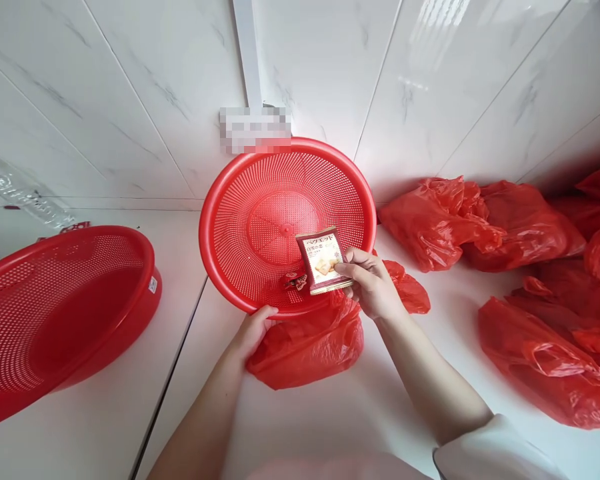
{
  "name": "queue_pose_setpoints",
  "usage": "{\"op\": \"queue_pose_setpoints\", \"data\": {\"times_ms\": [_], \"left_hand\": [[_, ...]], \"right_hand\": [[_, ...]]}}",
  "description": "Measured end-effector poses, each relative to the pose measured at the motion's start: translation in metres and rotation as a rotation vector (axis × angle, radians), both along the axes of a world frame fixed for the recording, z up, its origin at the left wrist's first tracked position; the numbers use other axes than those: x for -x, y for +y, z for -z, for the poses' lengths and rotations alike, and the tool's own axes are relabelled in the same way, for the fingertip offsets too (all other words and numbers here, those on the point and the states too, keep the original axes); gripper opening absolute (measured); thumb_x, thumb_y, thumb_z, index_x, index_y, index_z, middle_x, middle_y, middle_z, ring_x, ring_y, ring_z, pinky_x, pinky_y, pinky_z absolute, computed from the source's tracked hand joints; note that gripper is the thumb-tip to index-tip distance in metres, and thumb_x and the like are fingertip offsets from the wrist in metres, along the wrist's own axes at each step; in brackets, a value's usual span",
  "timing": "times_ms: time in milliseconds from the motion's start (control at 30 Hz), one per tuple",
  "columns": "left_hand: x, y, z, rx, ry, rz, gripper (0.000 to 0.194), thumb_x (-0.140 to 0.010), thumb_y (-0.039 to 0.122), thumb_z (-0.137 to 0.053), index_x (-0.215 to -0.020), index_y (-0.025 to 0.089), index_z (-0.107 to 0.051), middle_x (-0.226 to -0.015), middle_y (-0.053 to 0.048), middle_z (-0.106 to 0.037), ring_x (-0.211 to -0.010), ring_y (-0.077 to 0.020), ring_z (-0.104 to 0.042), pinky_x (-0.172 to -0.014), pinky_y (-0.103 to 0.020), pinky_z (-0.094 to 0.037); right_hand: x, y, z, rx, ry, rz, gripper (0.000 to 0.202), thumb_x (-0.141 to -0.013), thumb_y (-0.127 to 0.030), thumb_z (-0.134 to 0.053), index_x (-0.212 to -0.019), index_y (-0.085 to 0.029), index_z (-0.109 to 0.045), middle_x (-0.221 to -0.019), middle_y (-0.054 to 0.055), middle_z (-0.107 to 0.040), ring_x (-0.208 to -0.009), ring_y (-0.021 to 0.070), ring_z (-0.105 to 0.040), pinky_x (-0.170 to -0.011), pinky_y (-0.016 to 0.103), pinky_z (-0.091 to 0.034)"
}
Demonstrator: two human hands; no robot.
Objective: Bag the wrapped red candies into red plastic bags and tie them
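Note:
My right hand (373,281) pinches the right edge of a small snack packet (321,260) with Japanese print and a cookie picture, over the near right part of a round red basket (287,177). Another small dark wrapped item (296,282) lies inside that basket near its front wall. At the basket's near rim is my left hand (256,327), its thumb on the rim and its other fingers hidden behind a red plastic bag (310,347). This bag sits in front of the basket, below the packet.
A second red basket (95,293) stands at the left. Behind it lies a clear plastic bottle (27,193). Several red bags (440,223) fill the right side. A marbled wall (330,73) rises behind, with a vertical strip above the middle basket.

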State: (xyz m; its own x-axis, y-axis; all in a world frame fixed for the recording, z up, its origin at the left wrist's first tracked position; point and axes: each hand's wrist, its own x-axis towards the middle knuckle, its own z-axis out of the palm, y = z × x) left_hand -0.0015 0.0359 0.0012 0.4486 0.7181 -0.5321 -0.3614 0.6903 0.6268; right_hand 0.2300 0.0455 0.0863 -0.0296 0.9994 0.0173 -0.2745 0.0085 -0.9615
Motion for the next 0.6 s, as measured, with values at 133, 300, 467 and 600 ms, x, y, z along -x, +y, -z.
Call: {"op": "queue_pose_setpoints", "data": {"times_ms": [133,300,467,600], "left_hand": [[0.0010,0.0003,0.0018,-0.042,0.014,-0.007,0.033,-0.079,0.026,-0.056,-0.108,0.017,-0.067,-0.092,-0.008,-0.074,-0.092,-0.0275,-0.069,-0.077,-0.033,-0.053],[0.0014,0.0003,0.0030,-0.075,0.029,0.008,0.037,-0.080,0.028,-0.056,-0.114,0.016,-0.064,-0.094,-0.008,-0.074,-0.092,-0.0259,-0.069,-0.077,-0.031,-0.052],[-0.0002,0.0000,0.0031,-0.085,0.019,-0.027,0.038,-0.079,0.026,-0.056,-0.115,0.017,-0.064,-0.099,-0.008,-0.073,-0.095,-0.0254,-0.068,-0.076,-0.030,-0.052],[-0.0017,-0.0003,0.0026,-0.061,0.023,-0.023,0.040,-0.078,0.028,-0.057,-0.115,0.016,-0.064,-0.098,-0.008,-0.073,-0.095,-0.0267,-0.068,-0.077,-0.032,-0.052]], "right_hand": [[-0.0002,-0.0027,-0.0003,-0.064,-0.021,-0.040,0.026,-0.078,-0.031,-0.070,-0.067,-0.019,-0.050,-0.050,-0.006,-0.052,-0.038,0.0070,-0.049,-0.034,0.017,-0.036],[-0.0003,-0.0060,-0.0024,-0.082,-0.048,-0.050,0.025,-0.080,-0.034,-0.071,-0.073,-0.019,-0.051,-0.056,-0.004,-0.062,-0.044,0.0100,-0.060,-0.043,0.019,-0.049],[0.0033,-0.0027,-0.0016,-0.053,-0.060,-0.076,0.025,-0.084,-0.041,-0.065,-0.087,-0.017,-0.060,-0.077,0.004,-0.071,-0.062,0.0131,-0.069,-0.055,0.021,-0.057],[0.0060,-0.0023,0.0004,-0.078,-0.111,-0.085,0.024,-0.087,-0.041,-0.061,-0.087,-0.017,-0.059,-0.081,0.005,-0.071,-0.069,0.0142,-0.070,-0.053,0.019,-0.054]]}}
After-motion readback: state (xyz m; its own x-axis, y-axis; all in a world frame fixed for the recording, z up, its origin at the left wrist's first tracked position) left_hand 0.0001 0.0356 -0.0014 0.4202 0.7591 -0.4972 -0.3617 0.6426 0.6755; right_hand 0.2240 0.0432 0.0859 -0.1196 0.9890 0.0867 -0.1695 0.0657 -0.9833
